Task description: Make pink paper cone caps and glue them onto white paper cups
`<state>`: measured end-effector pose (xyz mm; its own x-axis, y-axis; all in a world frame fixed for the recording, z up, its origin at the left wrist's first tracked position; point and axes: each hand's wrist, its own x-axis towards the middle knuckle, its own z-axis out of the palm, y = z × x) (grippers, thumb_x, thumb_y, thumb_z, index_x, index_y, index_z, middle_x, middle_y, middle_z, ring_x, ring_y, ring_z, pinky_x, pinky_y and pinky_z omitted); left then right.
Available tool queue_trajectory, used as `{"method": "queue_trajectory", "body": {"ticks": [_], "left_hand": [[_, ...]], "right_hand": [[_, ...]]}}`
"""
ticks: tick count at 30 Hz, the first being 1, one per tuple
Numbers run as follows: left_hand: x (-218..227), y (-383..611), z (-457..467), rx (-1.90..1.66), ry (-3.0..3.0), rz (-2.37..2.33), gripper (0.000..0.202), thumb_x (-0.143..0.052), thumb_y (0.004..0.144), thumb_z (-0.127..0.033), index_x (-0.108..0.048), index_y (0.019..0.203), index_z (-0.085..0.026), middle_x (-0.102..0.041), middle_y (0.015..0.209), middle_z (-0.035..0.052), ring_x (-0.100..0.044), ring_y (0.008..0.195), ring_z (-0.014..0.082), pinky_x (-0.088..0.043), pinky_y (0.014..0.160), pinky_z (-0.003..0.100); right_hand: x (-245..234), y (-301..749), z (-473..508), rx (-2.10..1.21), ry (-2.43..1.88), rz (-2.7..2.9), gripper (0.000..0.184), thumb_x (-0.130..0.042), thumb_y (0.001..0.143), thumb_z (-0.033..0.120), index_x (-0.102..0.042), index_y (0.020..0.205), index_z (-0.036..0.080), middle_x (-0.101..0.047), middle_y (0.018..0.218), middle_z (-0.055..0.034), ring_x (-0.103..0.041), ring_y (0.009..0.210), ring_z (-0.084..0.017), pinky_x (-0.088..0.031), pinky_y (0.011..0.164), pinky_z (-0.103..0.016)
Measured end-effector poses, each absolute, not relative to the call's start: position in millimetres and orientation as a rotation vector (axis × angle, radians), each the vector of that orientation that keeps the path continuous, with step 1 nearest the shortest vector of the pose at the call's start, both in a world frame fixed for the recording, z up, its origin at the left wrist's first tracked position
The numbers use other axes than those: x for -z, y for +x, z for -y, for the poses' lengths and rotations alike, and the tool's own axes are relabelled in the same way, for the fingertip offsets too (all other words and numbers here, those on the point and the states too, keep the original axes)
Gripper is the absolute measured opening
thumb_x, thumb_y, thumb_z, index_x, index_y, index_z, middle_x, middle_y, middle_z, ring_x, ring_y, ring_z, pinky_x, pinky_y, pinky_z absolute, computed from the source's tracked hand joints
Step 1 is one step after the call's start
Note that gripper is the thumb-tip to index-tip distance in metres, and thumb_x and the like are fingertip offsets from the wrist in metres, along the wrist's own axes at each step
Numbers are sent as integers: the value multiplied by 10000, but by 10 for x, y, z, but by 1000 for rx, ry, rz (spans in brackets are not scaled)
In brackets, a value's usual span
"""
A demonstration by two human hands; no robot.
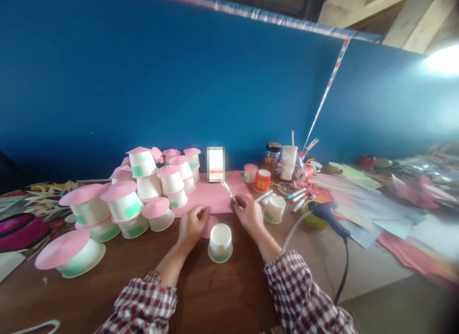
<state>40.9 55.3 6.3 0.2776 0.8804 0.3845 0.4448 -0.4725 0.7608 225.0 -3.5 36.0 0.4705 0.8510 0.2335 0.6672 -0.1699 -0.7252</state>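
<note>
My left hand (195, 223) is closed, thumb and fingertips pinched together at the edge of a pink paper disc (212, 225), which it partly covers. In my right hand (248, 212) is a slim silver pair of scissors (227, 188), its tips pointing away over a pink paper sheet (201, 200). Between my wrists, a white paper cup (220, 237) with a green patch stands upright with its open mouth up. To the left are several white cups (124, 205) topped with pink paper cones, some stacked on others.
At the back stands a blurred white box (215, 164). A red cup (262, 181), a white cup (274, 209), markers (297, 195) and a dark-lidded jar (273, 154) are on the right. A blue glue gun (332, 218) trails its cord beside loose papers (362, 200). A blue wall (201, 85) rises behind.
</note>
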Motion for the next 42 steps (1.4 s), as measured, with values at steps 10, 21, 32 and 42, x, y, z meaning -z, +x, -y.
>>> {"method": "queue_trajectory", "body": {"ticks": [10, 21, 32, 42], "left_hand": [[-64, 407, -557, -1095, 2004, -1217, 351, -491, 846, -480, -626, 729, -177, -663, 649, 15, -610, 632, 162, -425, 595, 239], [-58, 409, -548, -1123, 2043, -1182, 322, -486, 852, -422, -613, 706, -165, -643, 646, 25, -578, 621, 153, -415, 603, 238], [-50, 414, -545, -1119, 2022, -1196, 343, -487, 857, -445, -612, 697, -169, -638, 620, 11, -570, 584, 142, -404, 578, 233], [-45, 413, -557, -1136, 2047, -1168, 341, -484, 858, -432, -579, 662, -169, -611, 606, 5, -561, 597, 142, -395, 580, 231]], "right_hand": [[-389, 2254, 39, -212, -2016, 1233, 189, -573, 794, 397, -546, 890, 237, -682, 820, -18, -609, 734, -195, -366, 576, -262], [-151, 2327, -85, -298, -1832, 1293, 172, -538, 787, 353, -545, 734, 189, -634, 721, -45, -583, 681, -182, -422, 637, -275], [-183, 2275, -83, -316, -1768, 1289, 209, -485, 798, 389, -513, 844, 187, -640, 839, -67, -578, 681, -172, -441, 653, -285], [-262, 2309, -15, -303, -1888, 1314, 252, -590, 749, 390, -487, 603, 212, -568, 611, 8, -508, 584, -152, -359, 554, -246]]}}
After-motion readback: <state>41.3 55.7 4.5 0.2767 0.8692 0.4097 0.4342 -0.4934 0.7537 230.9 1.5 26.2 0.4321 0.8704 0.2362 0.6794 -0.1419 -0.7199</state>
